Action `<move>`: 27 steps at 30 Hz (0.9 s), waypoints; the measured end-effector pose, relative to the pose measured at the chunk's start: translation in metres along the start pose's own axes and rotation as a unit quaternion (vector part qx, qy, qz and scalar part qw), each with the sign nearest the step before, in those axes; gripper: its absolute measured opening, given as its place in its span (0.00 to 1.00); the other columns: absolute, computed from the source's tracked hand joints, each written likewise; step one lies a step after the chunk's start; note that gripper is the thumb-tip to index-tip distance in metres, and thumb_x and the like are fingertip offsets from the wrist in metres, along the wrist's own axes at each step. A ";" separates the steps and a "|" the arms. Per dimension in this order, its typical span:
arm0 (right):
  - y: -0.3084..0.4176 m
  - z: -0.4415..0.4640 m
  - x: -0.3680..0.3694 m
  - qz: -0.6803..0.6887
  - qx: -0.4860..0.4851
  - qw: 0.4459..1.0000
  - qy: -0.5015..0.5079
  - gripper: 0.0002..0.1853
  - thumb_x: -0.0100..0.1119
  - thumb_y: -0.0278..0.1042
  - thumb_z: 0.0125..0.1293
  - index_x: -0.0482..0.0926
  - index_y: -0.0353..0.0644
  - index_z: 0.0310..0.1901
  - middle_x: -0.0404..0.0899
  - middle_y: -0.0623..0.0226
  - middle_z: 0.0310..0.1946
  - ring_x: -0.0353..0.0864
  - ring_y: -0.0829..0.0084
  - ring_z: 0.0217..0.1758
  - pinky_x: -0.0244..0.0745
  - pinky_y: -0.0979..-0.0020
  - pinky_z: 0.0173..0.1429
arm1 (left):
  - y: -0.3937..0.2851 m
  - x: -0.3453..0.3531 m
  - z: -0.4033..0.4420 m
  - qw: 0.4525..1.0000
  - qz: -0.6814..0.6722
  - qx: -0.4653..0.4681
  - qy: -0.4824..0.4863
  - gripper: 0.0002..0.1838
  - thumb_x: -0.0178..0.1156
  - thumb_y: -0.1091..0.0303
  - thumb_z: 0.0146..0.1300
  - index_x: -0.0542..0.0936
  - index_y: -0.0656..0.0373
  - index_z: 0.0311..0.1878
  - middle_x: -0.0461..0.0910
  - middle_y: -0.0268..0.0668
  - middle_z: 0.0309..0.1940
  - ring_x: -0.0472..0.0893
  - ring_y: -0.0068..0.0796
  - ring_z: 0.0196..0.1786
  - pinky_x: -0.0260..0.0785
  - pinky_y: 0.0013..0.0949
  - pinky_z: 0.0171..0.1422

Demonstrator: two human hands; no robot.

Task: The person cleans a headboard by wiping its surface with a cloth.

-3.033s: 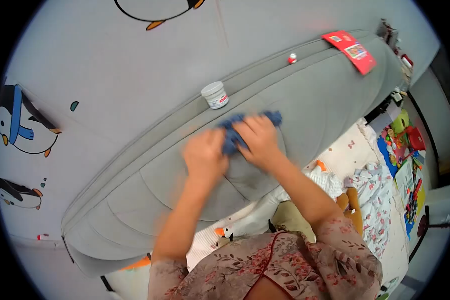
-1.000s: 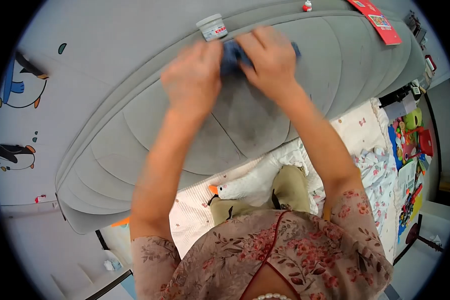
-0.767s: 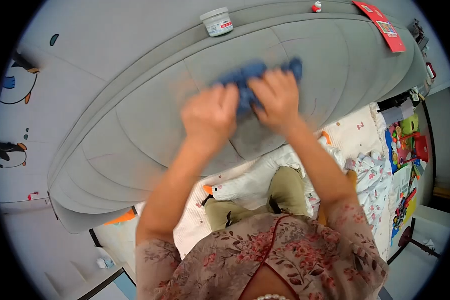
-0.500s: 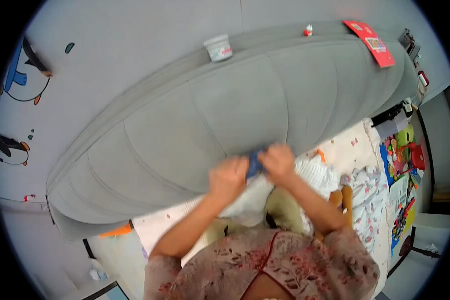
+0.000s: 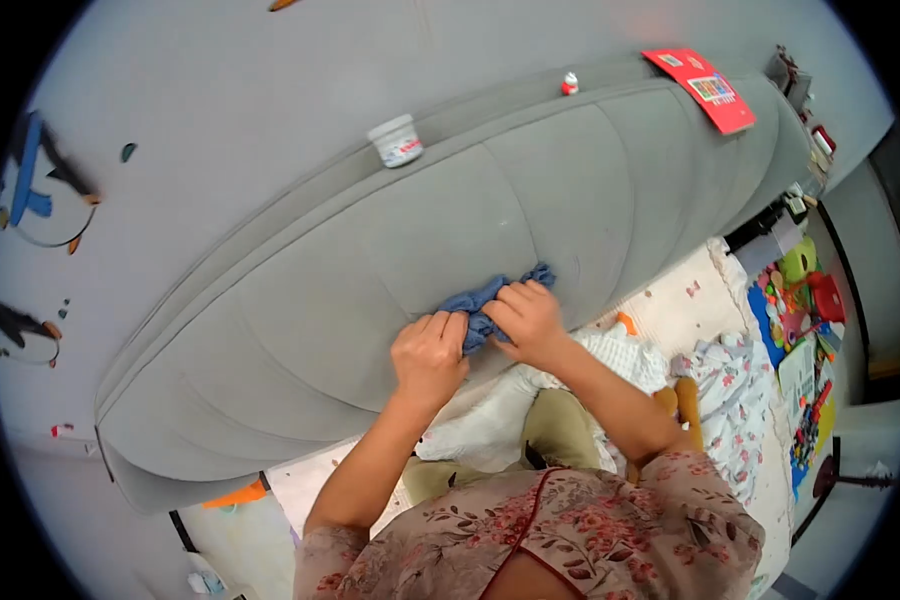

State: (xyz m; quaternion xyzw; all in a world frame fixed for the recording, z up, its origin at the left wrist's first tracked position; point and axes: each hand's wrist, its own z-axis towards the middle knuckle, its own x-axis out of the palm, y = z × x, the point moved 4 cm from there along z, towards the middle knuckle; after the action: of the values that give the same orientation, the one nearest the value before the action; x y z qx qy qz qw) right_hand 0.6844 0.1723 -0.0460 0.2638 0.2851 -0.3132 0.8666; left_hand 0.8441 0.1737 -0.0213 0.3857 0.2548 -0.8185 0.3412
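A crumpled blue cloth [image 5: 478, 300] is bunched between my two hands, against the front of the grey padded headboard [image 5: 360, 260]. My left hand [image 5: 430, 352] has its fingers wrapped round the cloth's left part. Close beside it, my right hand [image 5: 526, 322] grips the right part, and a bit of cloth sticks out beyond its knuckles. Both hands are closed, and the cloth's folds partly hide behind them.
On the headboard's top ledge stand a white tub [image 5: 396, 142], a small red-and-white figure [image 5: 569, 84] and a red booklet [image 5: 705, 90]. Below lie a white blanket [image 5: 490, 410] and a patterned cloth [image 5: 725, 400]. Colourful toys [image 5: 805, 400] cover the floor at right.
My hands have shifted slightly left in view, and more of the blue cloth now shows above and between them. The view has also moved, with the headboard's items appearing lower and further left.
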 end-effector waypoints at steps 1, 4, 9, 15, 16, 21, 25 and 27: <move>0.001 0.016 -0.008 0.015 -0.008 0.999 0.037 0.18 0.68 0.34 0.42 0.81 0.46 0.39 0.76 0.65 0.33 0.78 0.61 0.36 0.69 0.61 0.38 | 0.000 -0.010 0.008 0.999 -0.032 -0.009 -0.003 0.18 0.63 0.77 0.36 0.81 0.55 0.36 0.76 0.35 0.26 0.79 0.39 0.29 0.69 0.41 0.32; -0.008 0.100 -0.042 -0.080 -0.084 0.991 -0.066 0.19 0.70 0.33 0.42 0.80 0.48 0.40 0.76 0.62 0.34 0.78 0.58 0.41 0.70 0.58 0.43 | 0.019 -0.052 0.074 0.998 0.020 0.009 -0.057 0.18 0.64 0.77 0.42 0.79 0.54 0.42 0.79 0.38 0.28 0.81 0.45 0.34 0.73 0.46 0.36; -0.037 0.143 -0.025 -0.051 -0.041 0.997 -0.029 0.20 0.71 0.31 0.44 0.79 0.46 0.43 0.77 0.61 0.39 0.77 0.54 0.48 0.70 0.53 0.50 | 0.047 -0.041 0.113 0.994 0.071 -0.021 -0.080 0.14 0.64 0.74 0.46 0.78 0.55 0.39 0.80 0.40 0.30 0.82 0.46 0.34 0.73 0.47 0.36; -0.009 -0.032 0.008 -0.009 0.011 0.999 0.042 0.21 0.68 0.35 0.36 0.81 0.44 0.38 0.74 0.60 0.32 0.79 0.58 0.37 0.73 0.58 0.42 | -0.013 0.020 -0.023 1.000 0.020 -0.007 0.019 0.09 0.62 0.70 0.43 0.79 0.55 0.32 0.75 0.36 0.25 0.79 0.37 0.28 0.70 0.41 0.31; -0.009 -0.033 0.004 0.008 -0.011 0.999 0.042 0.21 0.68 0.35 0.35 0.81 0.44 0.38 0.75 0.60 0.33 0.80 0.57 0.37 0.74 0.58 0.42 | -0.015 0.020 -0.025 0.999 -0.018 -0.023 0.025 0.10 0.62 0.71 0.42 0.79 0.55 0.33 0.76 0.36 0.26 0.79 0.37 0.29 0.71 0.41 0.32; -0.005 0.113 -0.061 -0.063 -0.032 0.994 -0.078 0.20 0.71 0.33 0.47 0.80 0.48 0.45 0.76 0.60 0.41 0.78 0.54 0.46 0.72 0.55 0.48 | 0.012 -0.063 0.098 0.994 0.033 0.015 -0.102 0.16 0.62 0.77 0.42 0.80 0.52 0.39 0.79 0.37 0.31 0.81 0.43 0.35 0.73 0.43 0.35; -0.028 0.145 -0.035 -0.050 -0.049 0.995 -0.065 0.19 0.70 0.32 0.48 0.79 0.47 0.45 0.75 0.61 0.42 0.77 0.55 0.46 0.70 0.54 0.47 | 0.038 -0.051 0.113 0.991 0.064 -0.018 -0.119 0.15 0.63 0.77 0.42 0.79 0.52 0.38 0.78 0.36 0.30 0.80 0.44 0.34 0.72 0.44 0.34; -0.026 0.102 -0.020 -0.057 -0.032 0.996 -0.067 0.23 0.69 0.31 0.44 0.80 0.46 0.46 0.75 0.59 0.43 0.77 0.55 0.45 0.68 0.56 0.45 | 0.030 -0.027 0.085 0.990 0.081 0.002 -0.116 0.11 0.62 0.75 0.45 0.78 0.52 0.35 0.73 0.34 0.26 0.77 0.39 0.30 0.68 0.42 0.32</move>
State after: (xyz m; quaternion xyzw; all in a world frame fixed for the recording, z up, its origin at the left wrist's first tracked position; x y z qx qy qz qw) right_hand 0.6865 0.0981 0.0311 0.1974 0.2505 -0.3694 0.8728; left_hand 0.8402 0.1064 0.0445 0.3084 0.1796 -0.8279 0.4327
